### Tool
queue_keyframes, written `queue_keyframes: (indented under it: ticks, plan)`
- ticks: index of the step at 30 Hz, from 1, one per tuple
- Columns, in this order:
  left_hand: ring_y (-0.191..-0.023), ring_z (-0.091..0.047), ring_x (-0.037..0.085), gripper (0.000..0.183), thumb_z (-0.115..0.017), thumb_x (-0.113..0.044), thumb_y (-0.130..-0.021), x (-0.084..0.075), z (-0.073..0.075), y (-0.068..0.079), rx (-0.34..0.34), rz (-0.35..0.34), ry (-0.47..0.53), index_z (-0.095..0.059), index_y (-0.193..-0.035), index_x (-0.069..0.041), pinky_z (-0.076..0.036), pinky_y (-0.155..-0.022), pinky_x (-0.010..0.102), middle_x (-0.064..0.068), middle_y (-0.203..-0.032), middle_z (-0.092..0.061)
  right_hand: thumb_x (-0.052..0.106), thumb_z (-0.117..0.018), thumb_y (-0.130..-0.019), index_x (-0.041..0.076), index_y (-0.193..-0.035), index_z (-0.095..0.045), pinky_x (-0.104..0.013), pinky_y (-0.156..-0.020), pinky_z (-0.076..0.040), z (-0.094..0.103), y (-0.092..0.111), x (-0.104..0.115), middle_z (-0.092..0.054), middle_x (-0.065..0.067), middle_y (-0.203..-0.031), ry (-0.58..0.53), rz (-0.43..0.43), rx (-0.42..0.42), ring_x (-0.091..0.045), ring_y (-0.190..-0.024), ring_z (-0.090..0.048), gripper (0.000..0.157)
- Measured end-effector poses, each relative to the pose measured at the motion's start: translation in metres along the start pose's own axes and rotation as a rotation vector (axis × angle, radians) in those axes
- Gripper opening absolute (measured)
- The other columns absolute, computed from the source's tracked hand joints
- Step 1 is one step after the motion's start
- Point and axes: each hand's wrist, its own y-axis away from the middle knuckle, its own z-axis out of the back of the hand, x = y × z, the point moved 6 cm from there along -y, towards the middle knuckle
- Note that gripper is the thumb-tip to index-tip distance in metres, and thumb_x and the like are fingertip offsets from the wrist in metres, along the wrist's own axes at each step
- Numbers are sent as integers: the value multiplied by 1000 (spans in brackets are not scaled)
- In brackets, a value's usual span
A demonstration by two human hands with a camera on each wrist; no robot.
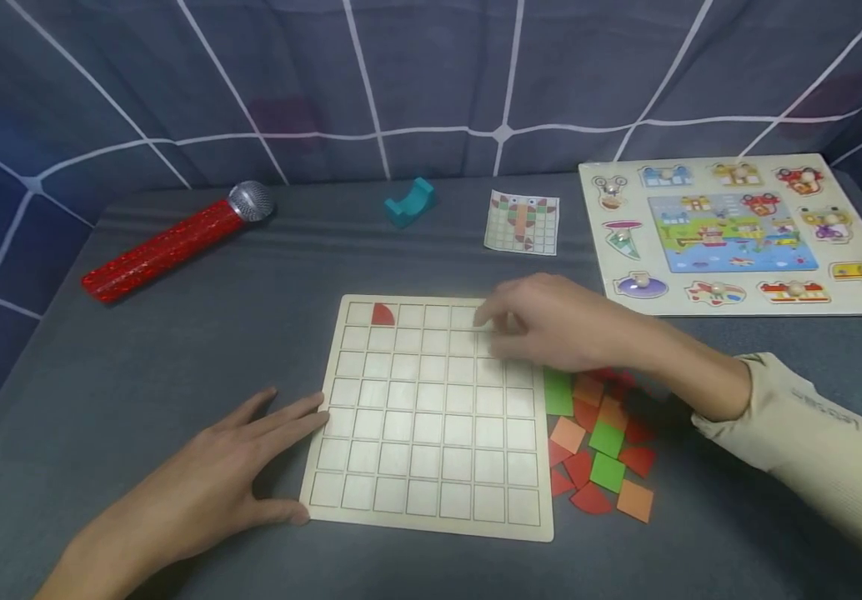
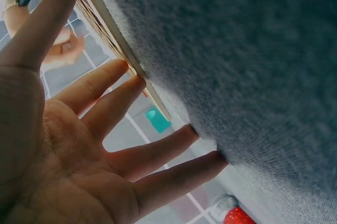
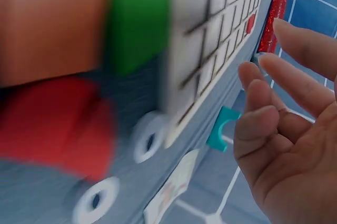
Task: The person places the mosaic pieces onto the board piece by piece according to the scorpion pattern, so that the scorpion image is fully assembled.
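A pale wooden grid board (image 1: 423, 400) lies on the grey table, with one red quarter-circle piece (image 1: 383, 315) in its top row, second cell from the left. My left hand (image 1: 213, 475) is spread, fingertips and thumb touching the board's left edge; the left wrist view shows its palm (image 2: 68, 155). Over the board's upper right corner hovers my right hand (image 1: 551, 321), slightly blurred. In the right wrist view the right hand (image 3: 295, 108) has loosely bent fingers and holds nothing. Beside the board lie several red pieces (image 1: 637, 460), green squares (image 1: 608, 472) and orange squares (image 1: 635, 501).
A small printed pattern card (image 1: 521, 223) lies behind the board. Nearby are a teal curved block (image 1: 410, 202) and a red microphone (image 1: 168, 246). A knobbed picture puzzle (image 1: 731, 233) sits at the back right. Two white rings (image 3: 149, 137) appear near the pieces.
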Motion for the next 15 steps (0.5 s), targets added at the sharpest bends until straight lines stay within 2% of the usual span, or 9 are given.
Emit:
queue_keyframes:
  ticks: [4, 8, 11, 15]
  plan:
    - [-133, -38, 51, 96, -76, -69, -65, 0, 0, 0, 17, 19, 5, -48, -148, -28, -43, -87, 69, -6, -155, -38, 11, -73, -87, 11, -115, -73, -36, -78, -51, -1, 26, -10, -67, 2, -104, 46, -13, 8, -12, -83, -58, 27]
    - [-132, -39, 52, 95, -79, -66, -65, -1, 0, 1, -4, 6, -2, -49, -147, -27, -43, -86, 70, -5, -154, -39, 13, -79, -84, 14, -114, -73, -35, -76, -52, 6, 47, -24, -66, 4, -102, 101, -57, -6, -10, -85, -59, 30]
    - [-131, -39, 53, 94, -80, -64, -66, -1, 0, 1, -23, -6, -8, -50, -146, -26, -43, -86, 70, -4, -154, -40, 16, -82, -83, 14, -114, -73, -35, -70, -50, 12, 58, -37, -67, 5, -100, 133, -118, -25, -10, -81, -57, 32]
    - [-131, -39, 53, 94, -78, -66, -66, -1, 1, 1, -22, -5, -12, -49, -146, -26, -43, -87, 69, -5, -154, -39, 18, -81, -83, 14, -113, -74, -37, -73, -51, 12, 66, -48, -68, 4, -103, 144, -156, -33, -11, -84, -58, 31]
